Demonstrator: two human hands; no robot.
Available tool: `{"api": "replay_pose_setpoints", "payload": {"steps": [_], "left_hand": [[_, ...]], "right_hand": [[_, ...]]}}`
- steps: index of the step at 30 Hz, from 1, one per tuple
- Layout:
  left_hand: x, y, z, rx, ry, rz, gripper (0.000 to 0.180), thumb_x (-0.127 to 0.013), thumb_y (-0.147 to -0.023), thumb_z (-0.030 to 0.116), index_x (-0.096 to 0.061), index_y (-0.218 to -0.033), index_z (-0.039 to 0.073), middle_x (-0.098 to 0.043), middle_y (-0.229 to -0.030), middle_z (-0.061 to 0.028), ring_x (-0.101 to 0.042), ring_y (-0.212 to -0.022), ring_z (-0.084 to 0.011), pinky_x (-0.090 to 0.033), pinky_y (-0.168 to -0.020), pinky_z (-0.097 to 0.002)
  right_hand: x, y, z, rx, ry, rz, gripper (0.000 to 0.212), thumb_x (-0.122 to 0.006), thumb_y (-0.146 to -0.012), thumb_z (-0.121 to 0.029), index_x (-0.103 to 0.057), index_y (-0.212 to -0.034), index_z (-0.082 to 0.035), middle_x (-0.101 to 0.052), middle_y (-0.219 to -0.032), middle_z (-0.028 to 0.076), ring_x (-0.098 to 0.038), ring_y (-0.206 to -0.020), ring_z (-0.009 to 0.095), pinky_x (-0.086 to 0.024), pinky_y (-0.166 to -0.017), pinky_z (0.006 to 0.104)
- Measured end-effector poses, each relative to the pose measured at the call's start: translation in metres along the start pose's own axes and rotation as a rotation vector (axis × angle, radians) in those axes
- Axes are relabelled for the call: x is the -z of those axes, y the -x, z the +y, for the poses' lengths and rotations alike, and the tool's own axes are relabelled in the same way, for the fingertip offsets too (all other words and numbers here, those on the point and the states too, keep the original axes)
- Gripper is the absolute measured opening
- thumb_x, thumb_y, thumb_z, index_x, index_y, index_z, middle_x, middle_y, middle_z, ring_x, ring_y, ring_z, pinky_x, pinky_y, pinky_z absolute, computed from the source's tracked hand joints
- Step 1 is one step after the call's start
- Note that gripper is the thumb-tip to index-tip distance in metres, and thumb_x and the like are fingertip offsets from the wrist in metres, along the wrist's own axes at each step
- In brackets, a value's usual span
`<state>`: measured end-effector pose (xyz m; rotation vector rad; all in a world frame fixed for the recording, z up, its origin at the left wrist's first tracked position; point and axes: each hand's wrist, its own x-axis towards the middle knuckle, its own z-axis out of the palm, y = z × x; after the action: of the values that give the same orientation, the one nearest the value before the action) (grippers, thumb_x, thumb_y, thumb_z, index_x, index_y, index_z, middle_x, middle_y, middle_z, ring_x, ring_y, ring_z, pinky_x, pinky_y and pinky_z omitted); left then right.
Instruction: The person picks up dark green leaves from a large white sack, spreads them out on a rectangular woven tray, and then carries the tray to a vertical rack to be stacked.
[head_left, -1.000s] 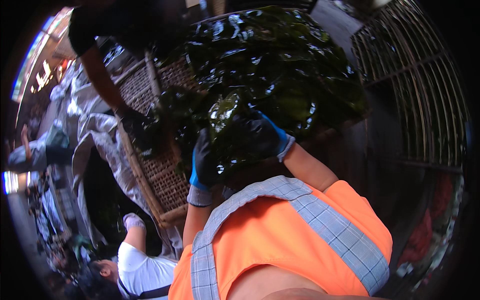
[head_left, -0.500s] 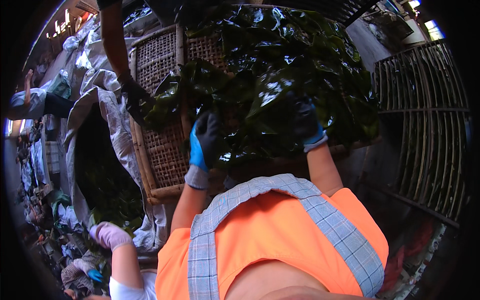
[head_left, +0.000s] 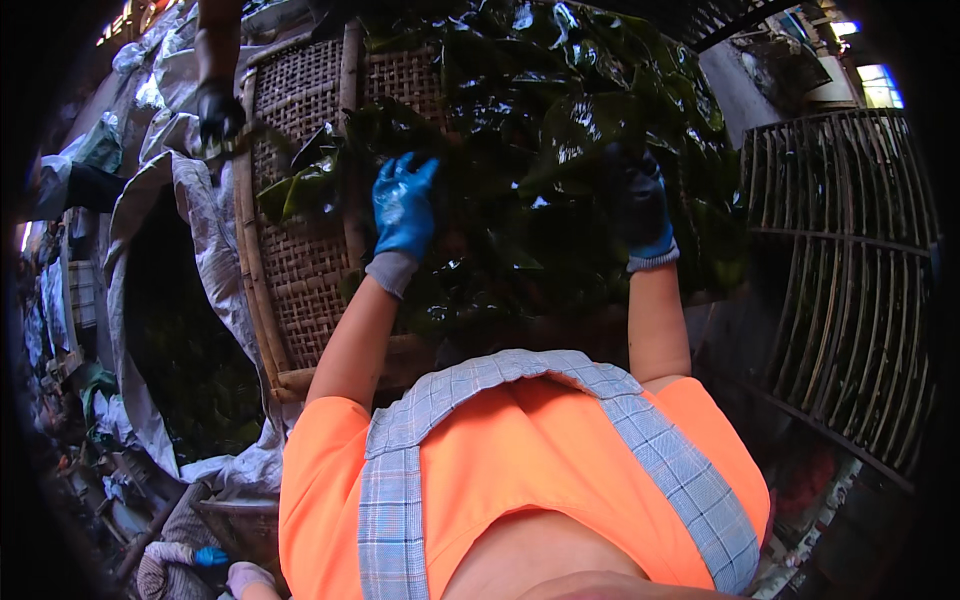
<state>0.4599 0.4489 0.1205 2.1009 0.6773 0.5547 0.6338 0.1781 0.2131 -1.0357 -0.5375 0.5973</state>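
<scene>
My left hand (head_left: pixel 403 212), in a blue glove, lies spread and flat on the wet dark green leaves (head_left: pixel 540 160), fingers extended, gripping nothing that I can make out; my right hand (head_left: pixel 640 205), in a darker glove, presses into the same heap further right, its fingers half buried, so I cannot tell whether it has closed on any leaves. The leaves are piled on a woven bamboo tray (head_left: pixel 300 260), covering most of it and leaving bare weave along its left side. To work the heap well, I judge both palms should stay broad and low and push evenly, since the leaves look slick and could slide over the tray's near rim. Beyond the left side, a co-worker's dark-gloved hand (head_left: pixel 218 110) holds the tray's edge. Left of the tray a grey sack (head_left: pixel 180 200) gapes open, and on the right stands a slatted rack (head_left: pixel 850 250).
</scene>
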Motion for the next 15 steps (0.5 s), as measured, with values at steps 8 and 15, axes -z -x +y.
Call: {"api": "replay_pose_setpoints", "payload": {"steps": [8,15], "left_hand": [[-0.005,0.006,0.016,-0.419,-0.866,-0.145,0.013,-0.058,-0.074,0.012,-0.065,-0.085,0.015,-0.061,-0.093,-0.0096,-0.054,-0.098,-0.0285,-0.037,-0.096,-0.0443],[-0.030,0.040,0.029,-0.353,-0.953,-0.279,0.005,-0.061,-0.073,0.015,-0.062,-0.077,0.013,-0.060,-0.076,-0.0091,-0.059,-0.080,-0.0273,-0.044,-0.078,-0.0413]], "right_hand": [[-0.001,-0.009,0.016,0.077,0.045,-0.050,0.035,-0.046,-0.087,0.002,-0.049,-0.122,-0.001,-0.058,-0.118,0.014,-0.059,-0.104,0.021,-0.049,-0.089,0.0315],[-0.013,-0.013,0.005,0.227,0.488,-0.118,0.033,-0.043,-0.089,-0.001,-0.051,-0.121,0.000,-0.059,-0.115,0.010,-0.058,-0.104,0.021,-0.047,-0.090,0.0302]]}}
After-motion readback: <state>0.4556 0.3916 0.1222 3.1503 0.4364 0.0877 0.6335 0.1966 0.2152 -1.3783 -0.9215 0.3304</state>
